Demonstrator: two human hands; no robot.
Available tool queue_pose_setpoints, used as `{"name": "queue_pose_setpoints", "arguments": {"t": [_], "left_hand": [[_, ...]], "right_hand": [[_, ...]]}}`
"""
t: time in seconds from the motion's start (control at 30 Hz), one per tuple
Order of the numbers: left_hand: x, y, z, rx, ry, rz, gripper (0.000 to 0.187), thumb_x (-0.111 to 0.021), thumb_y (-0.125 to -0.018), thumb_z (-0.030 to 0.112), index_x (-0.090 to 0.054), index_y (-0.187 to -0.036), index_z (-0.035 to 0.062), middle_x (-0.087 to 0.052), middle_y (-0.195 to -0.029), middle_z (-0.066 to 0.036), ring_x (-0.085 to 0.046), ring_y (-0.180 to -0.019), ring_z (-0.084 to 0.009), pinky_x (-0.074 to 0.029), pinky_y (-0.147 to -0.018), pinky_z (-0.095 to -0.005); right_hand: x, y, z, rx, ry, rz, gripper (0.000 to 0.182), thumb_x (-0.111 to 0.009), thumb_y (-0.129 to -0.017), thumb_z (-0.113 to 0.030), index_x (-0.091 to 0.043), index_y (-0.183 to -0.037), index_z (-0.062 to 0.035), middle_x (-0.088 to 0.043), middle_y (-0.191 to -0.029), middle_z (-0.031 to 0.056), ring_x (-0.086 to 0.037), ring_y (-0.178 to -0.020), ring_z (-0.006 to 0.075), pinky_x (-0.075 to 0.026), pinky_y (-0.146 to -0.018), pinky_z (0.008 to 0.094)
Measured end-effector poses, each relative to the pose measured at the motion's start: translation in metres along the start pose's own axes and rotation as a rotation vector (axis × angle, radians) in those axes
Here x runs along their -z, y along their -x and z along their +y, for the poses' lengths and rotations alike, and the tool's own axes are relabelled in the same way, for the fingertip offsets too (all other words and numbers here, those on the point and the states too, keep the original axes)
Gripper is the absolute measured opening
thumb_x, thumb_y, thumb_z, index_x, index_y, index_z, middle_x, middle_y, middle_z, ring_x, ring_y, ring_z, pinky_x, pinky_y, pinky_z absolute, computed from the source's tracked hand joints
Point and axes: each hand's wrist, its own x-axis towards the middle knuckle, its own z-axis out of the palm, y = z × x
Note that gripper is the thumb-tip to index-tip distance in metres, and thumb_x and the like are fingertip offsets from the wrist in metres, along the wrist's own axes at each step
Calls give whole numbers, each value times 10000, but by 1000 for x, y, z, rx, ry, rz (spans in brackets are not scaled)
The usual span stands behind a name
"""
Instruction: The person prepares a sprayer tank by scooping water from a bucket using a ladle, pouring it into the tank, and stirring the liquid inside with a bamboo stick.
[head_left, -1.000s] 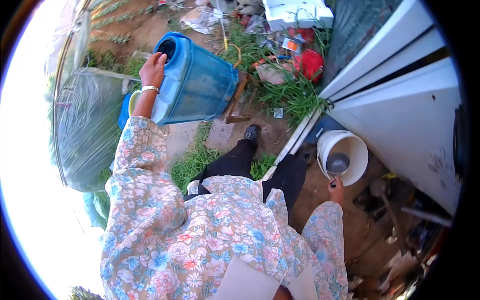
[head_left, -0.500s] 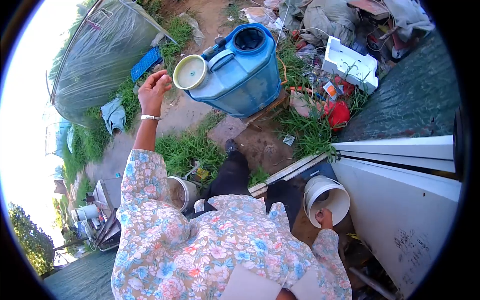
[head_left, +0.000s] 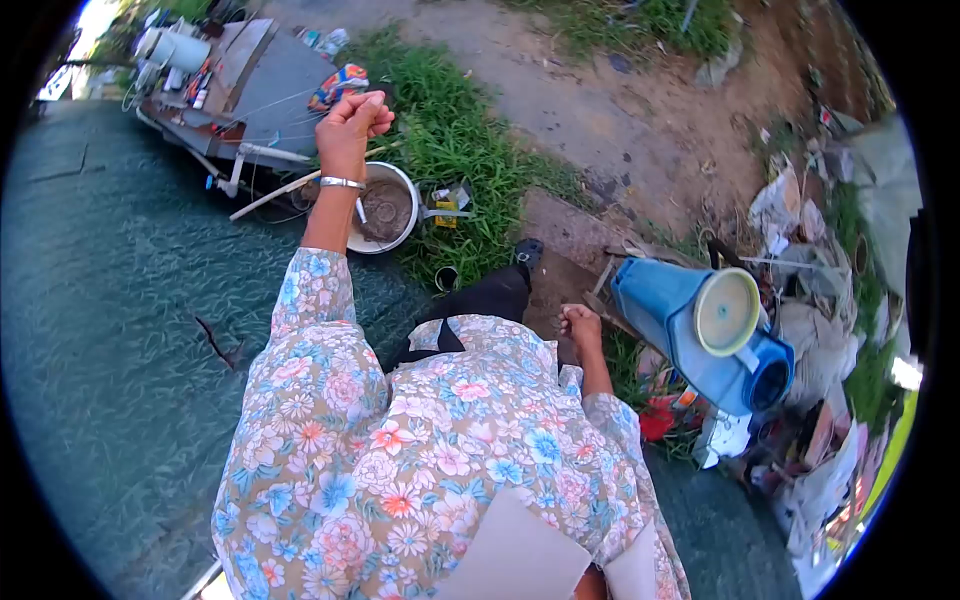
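Observation:
My left hand (head_left: pixel 354 124), with a silver bracelet on the wrist, is raised above a white bucket (head_left: pixel 408 232) holding brown, muddy-looking contents. Its fingers are curled together and nothing shows between them. My right hand (head_left: pixel 580 326) is half closed beside my body, near the dark trouser leg, with no object visible in it. To its right is a blue plastic tank (head_left: pixel 652 292) with a round cream lid (head_left: pixel 727 312) and a dark round opening.
Dark green sheeting (head_left: pixel 130 300) covers the left side. A cluttered grey board (head_left: pixel 285 85) lies beyond it, with a stick by the bucket. Grass (head_left: pixel 440 110) borders a dirt path (head_left: pixel 560 80). Plastic bags and rubbish (head_left: pixel 810 330) lie at the right.
The view has turned left; the tank now appears at the right. My right hand is away from the white bucket it was at, which is out of view. My left hand is no longer beside the lid.

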Motion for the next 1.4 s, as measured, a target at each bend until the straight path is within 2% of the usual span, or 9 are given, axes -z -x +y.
{"name": "queue_pose_setpoints", "arguments": {"t": [0.2,0.37,0.53,0.67,0.7,0.87,1.1,1.3,1.4], "left_hand": [[132,40,-21,160,-14,455,123,-669,-812,115,-637,-883,21,-635,-720,-44,-618,-611,-119,-510,-552,-224],[176,77,-31,280,-57,628,130,-658,-824,134,-626,-909,41,-629,-762,-27,-617,-652,-112,-507,-564,-219],[172,91,-40,260,-9,713,119,-649,-830,135,-622,-908,48,-629,-755,-25,-611,-645,-106,-506,-559,-224],[156,92,-71,379,17,818,119,-642,-835,148,-621,-908,56,-626,-754,-27,-613,-645,-115,-507,-553,-234],[152,88,-81,411,30,828,128,-643,-835,156,-616,-913,57,-625,-756,-28,-615,-648,-124,-509,-557,-240],[125,60,-92,412,130,933,81,-637,-826,131,-617,-870,66,-620,-723,-27,-614,-623,-120,-509,-543,-241],[149,-27,-136,283,262,1112,101,-645,-815,118,-613,-854,30,-623,-704,-46,-620,-582,-126,-504,-496,-220],[129,-90,-141,352,258,1131,113,-630,-831,146,-634,-864,38,-639,-735,-46,-625,-619,-113,-510,-515,-224],[126,-101,-143,327,267,1164,127,-613,-844,153,-643,-889,38,-644,-749,-38,-627,-644,-104,-508,-538,-219]], "right_hand": [[-93,-95,-180,168,338,-127,229,-607,-849,-255,-583,-717,-70,-541,-575,-10,-467,-433,80,-392,-402,234],[-90,-159,-243,144,380,-103,202,-563,-874,-237,-578,-764,-68,-540,-598,12,-476,-450,105,-395,-414,250],[-15,-205,-265,112,525,-59,183,-549,-866,-190,-577,-749,-52,-537,-586,32,-487,-451,142,-393,-401,289],[104,-290,-236,98,699,-42,160,-497,-797,-155,-577,-718,-41,-529,-558,78,-501,-442,189,-390,-395,330],[104,-284,-248,-125,519,81,130,-511,-799,-139,-581,-743,-46,-526,-559,71,-498,-444,188,-386,-389,324],[119,-361,-282,-215,361,11,136,-471,-827,-102,-544,-729,-43,-507,-577,70,-472,-468,180,-389,-408,311],[-115,-418,-441,-133,526,-200,114,-470,-867,-116,-553,-841,-43,-510,-593,36,-470,-481,132,-391,-404,270],[-304,-410,-526,198,921,-458,119,-545,-841,-149,-585,-893,-49,-565,-657,34,-515,-505,110,-444,-424,259],[-363,-420,-551,186,972,-557,140,-564,-835,-171,-587,-898,-48,-569,-666,23,-527,-518,103,-444,-423,246]]}}
